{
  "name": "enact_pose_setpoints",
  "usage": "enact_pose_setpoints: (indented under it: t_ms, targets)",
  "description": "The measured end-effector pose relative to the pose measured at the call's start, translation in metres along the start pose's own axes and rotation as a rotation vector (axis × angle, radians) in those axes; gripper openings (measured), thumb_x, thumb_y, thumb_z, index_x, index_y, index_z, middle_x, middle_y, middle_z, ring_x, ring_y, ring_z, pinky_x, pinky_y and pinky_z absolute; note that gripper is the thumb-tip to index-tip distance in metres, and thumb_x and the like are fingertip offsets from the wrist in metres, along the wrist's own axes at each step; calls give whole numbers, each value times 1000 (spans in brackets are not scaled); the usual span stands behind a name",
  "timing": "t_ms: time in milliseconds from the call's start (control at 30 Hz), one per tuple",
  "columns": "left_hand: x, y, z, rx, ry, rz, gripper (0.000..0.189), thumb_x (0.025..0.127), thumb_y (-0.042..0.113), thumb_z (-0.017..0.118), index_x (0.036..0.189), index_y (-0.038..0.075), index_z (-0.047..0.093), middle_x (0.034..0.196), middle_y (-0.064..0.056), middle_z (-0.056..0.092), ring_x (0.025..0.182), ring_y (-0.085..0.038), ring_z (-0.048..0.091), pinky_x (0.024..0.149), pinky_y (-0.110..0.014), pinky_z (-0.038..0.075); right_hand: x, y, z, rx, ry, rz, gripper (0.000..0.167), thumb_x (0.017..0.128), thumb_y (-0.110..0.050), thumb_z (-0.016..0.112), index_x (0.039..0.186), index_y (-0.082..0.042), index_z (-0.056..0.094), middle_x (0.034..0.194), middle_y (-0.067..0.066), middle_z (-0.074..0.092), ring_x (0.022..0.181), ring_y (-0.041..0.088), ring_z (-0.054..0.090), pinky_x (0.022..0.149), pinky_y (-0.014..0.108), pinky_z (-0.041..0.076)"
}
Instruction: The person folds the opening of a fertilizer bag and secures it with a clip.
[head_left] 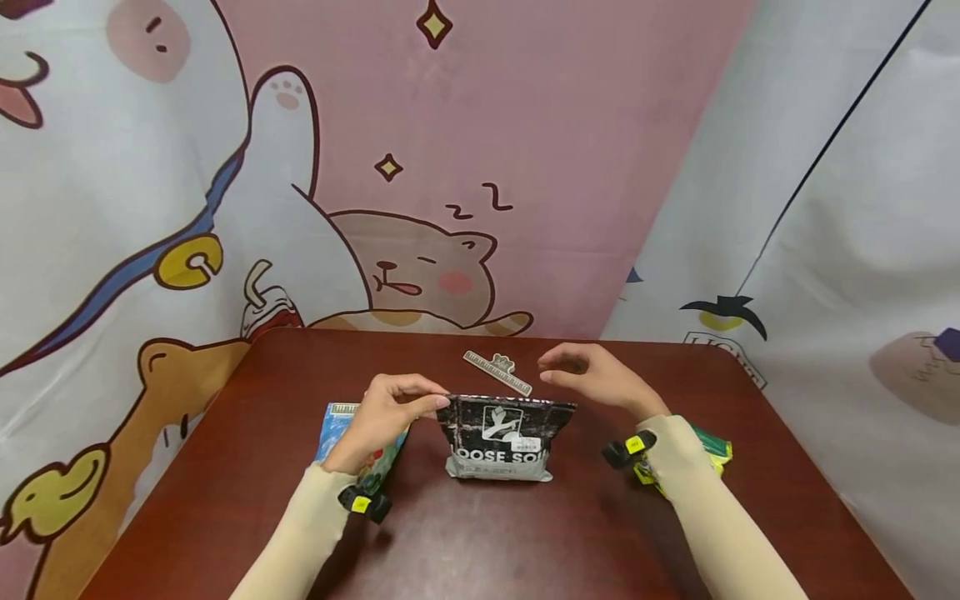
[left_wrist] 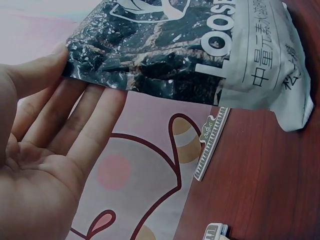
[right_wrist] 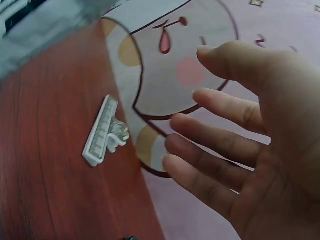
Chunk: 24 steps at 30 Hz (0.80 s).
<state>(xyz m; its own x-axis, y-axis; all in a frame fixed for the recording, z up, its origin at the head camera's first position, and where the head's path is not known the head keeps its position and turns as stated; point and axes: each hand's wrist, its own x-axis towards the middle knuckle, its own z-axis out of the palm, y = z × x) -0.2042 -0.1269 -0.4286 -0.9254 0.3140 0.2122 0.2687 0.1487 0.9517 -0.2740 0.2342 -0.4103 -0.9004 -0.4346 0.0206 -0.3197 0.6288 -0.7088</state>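
A black and pale grey bag (head_left: 498, 442) lettered "LOOSE SO…" stands upright mid-table. My left hand (head_left: 390, 417) pinches its top left corner between thumb and fingers; in the left wrist view the bag (left_wrist: 160, 55) slants away from the fingertips. Behind the bag lies a sealing clip (head_left: 498, 371) with a long keyboard-patterned bar and a small decorated handle. My right hand (head_left: 600, 379) hovers to the right of that clip, holding nothing. Its fingers are spread and relaxed in the right wrist view, where the clip (right_wrist: 105, 132) lies on the table at their left.
A blue packet (head_left: 333, 429) with a similar clip on its top lies under my left wrist. Beneath my right wrist is a green and yellow packet (head_left: 712, 450). The brown table (head_left: 480, 550) ends at a cartoon-printed cloth (head_left: 562, 167).
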Motion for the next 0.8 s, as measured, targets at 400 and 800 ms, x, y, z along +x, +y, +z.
enact_pose_setpoints:
  t_ms: [400, 800]
  targets:
    - [2, 0, -1, -1, -13, 37, 13, 93, 28, 78, 101, 19, 81, 101, -5, 79, 88, -24, 76, 79, -38, 63, 45, 11, 12, -117, -93, -57, 55, 93, -40, 76, 143, -24, 57, 147, 4, 59, 136, 32, 56, 108, 56, 49]
    - [0, -1, -2, -5, -17, 38, 12, 92, 27, 78, 101, 20, 81, 101, -5, 79, 87, -25, 76, 79, -38, 63, 80, 22, 38, -319, -211, -31, 72, 93, -31, 77, 156, -20, 44, 158, 3, 49, 147, 30, 45, 115, 56, 42]
